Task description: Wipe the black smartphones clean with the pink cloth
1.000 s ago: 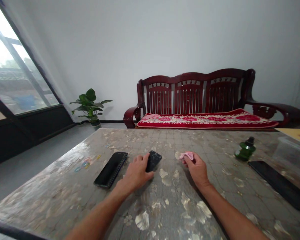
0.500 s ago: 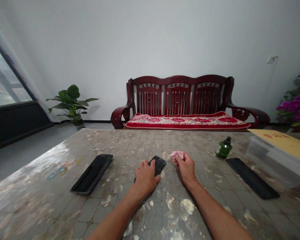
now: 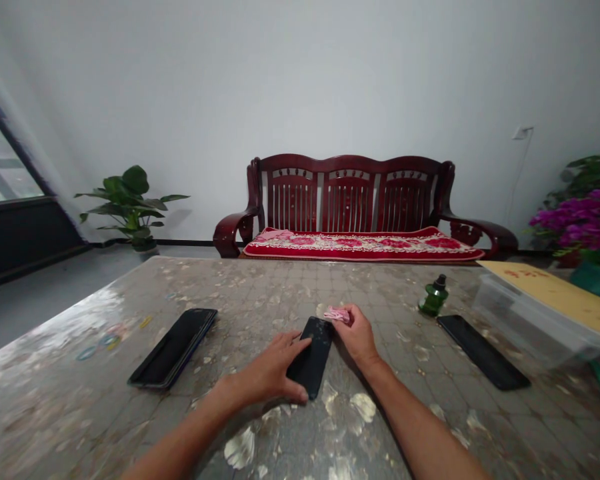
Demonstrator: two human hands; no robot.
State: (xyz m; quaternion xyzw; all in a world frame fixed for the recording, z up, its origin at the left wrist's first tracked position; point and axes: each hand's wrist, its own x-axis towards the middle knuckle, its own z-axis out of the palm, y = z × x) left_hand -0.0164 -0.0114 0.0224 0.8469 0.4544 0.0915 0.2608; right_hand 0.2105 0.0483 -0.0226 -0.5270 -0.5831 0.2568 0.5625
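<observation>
A black smartphone (image 3: 312, 360) lies flat on the patterned tabletop in the middle, with pale specks or reflections near its far end. Across its left side rests my left hand (image 3: 275, 367), fingers stretched and apart; the index finger lies over the screen and the thumb is by the near edge. My right hand (image 3: 356, 333) pinches a crumpled pink cloth (image 3: 337, 315) at the phone's far right corner. Whether the cloth touches the screen is hard to tell.
Stacked dark phones or tablets (image 3: 174, 348) lie on the left, near some coloured rings (image 3: 111, 340). To the right are a green pump bottle (image 3: 433, 296), a long black device (image 3: 483, 351) and a clear plastic box (image 3: 530, 327) under a yellow sheet (image 3: 555, 293). A wooden bench (image 3: 350, 200) stands beyond the table.
My left hand has shifted left and spread off the phone, uncovering more of the screen. The right hand with the cloth has come closer to the phone. The view has turned slightly right.
</observation>
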